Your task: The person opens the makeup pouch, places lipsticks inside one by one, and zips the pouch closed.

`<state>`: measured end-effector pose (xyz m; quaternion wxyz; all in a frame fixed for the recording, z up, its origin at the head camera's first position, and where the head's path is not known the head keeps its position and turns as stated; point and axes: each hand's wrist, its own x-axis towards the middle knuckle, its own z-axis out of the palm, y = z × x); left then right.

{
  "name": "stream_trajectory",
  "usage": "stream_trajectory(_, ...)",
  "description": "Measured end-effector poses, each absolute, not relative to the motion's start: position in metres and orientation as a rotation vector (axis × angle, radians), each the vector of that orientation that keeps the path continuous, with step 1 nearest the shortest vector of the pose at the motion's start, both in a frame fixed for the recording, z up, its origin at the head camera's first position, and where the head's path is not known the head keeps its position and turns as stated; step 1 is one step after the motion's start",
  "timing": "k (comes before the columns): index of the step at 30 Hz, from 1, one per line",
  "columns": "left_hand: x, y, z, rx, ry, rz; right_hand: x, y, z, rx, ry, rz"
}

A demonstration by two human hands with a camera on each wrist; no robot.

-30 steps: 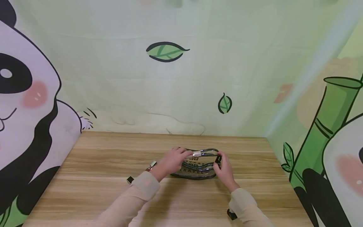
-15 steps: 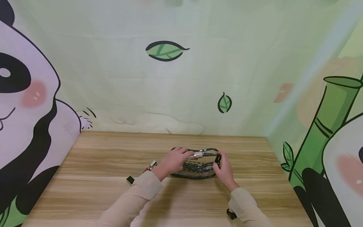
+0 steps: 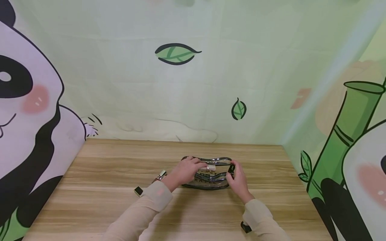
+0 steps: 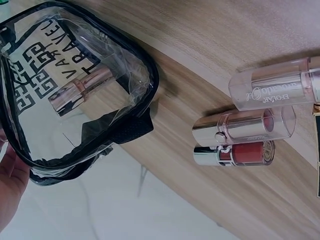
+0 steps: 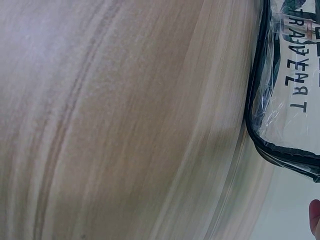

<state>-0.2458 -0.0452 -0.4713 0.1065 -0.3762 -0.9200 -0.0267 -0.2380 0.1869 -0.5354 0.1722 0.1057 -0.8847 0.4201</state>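
A clear cosmetic bag (image 3: 208,184) with black trim and TRAVEL lettering stands at the middle of the table. My left hand (image 3: 188,169) reaches over its left end, fingers bent round a pinkish-silver lipstick tube (image 3: 210,168) held crosswise at the opening; the thumb is hidden. At the bag's right end, my right hand (image 3: 239,177) pinches the black-trimmed edge between thumb and fingers. Through the clear wall in the left wrist view, a lipstick (image 4: 82,90) shows inside the bag. Only a fingertip (image 5: 315,217) of the right hand shows in the right wrist view.
Left of the bag lie a clear-capped lipstick (image 4: 275,82), a pink-gold lipstick (image 4: 242,125) and a red lip gloss (image 4: 235,154). Farther left is a small black-and-gold item (image 3: 138,191). The table's far edge (image 3: 144,141) meets a printed cloth backdrop.
The lipstick tube at my left fingertips has sunk a little lower into the bag's opening and turned from slightly tilted to level. My right hand keeps its place on the bag.
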Motion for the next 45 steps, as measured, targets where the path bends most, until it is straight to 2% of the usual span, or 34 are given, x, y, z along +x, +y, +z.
stream_trajectory(45,-0.2487,-0.0412,-0.4731,-1.013,-2.788,-0.081,-0.2403,0.1876,-0.5387,0.319,-2.510,1.152)
